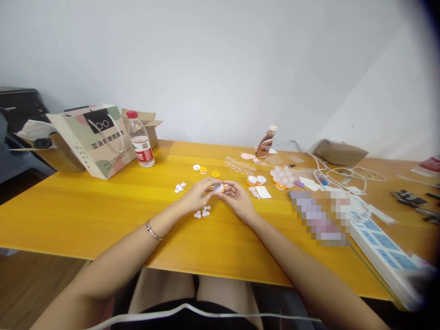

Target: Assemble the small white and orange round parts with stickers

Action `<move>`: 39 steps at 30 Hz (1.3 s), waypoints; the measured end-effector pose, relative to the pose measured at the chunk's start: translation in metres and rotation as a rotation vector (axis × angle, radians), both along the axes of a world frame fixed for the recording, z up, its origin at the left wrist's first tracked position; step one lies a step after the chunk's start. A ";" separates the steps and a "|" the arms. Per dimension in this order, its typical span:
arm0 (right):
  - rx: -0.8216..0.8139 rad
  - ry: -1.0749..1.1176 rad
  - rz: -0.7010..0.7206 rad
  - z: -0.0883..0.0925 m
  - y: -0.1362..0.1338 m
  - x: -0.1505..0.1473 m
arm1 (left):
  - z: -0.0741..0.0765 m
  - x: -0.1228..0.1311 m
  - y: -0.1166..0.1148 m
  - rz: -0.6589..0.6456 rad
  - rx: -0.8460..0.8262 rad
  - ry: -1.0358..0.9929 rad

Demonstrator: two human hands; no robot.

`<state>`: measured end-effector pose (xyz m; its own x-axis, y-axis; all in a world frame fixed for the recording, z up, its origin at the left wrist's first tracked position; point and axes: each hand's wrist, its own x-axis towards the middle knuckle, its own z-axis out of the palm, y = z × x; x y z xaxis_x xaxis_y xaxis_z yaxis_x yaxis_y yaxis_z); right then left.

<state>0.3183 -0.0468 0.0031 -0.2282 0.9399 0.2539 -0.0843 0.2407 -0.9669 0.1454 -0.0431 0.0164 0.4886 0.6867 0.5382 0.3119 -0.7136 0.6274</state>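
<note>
Between my two hands is a small round white piece with an orange rim (218, 188). My left hand (200, 194) pinches its left side, and the fingers of my right hand (236, 198) hold its right side. Small white pieces (202, 212) lie just below my left hand, and more white pieces with stems (179, 188) lie to its left. Behind my hands are a white disc (196, 167), a yellow and white disc (203, 170) and a yellow disc (215, 174). To the right sit two white-topped orange rounds (252, 181) beside a white card (263, 192).
At the back left stand a paper bag (99, 142), a water bottle (140, 142) and a cardboard box (151, 126). A brown bottle (266, 143), clear flower-shaped case (282, 176), white cables (330, 172) and long power strip (381, 250) occupy the table's (103, 220) right side.
</note>
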 end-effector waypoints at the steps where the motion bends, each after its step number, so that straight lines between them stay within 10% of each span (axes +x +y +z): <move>1: -0.004 0.008 0.013 0.000 0.000 0.000 | 0.000 -0.001 0.000 -0.007 -0.007 0.001; 39: -0.095 -0.139 0.132 0.009 -0.008 0.001 | 0.012 -0.012 -0.005 0.052 0.029 0.232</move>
<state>0.3195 -0.0551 0.0122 -0.3775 0.9178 0.1230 0.0263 0.1434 -0.9893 0.1338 -0.0485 0.0286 0.5657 0.7003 0.4354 0.4821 -0.7093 0.5143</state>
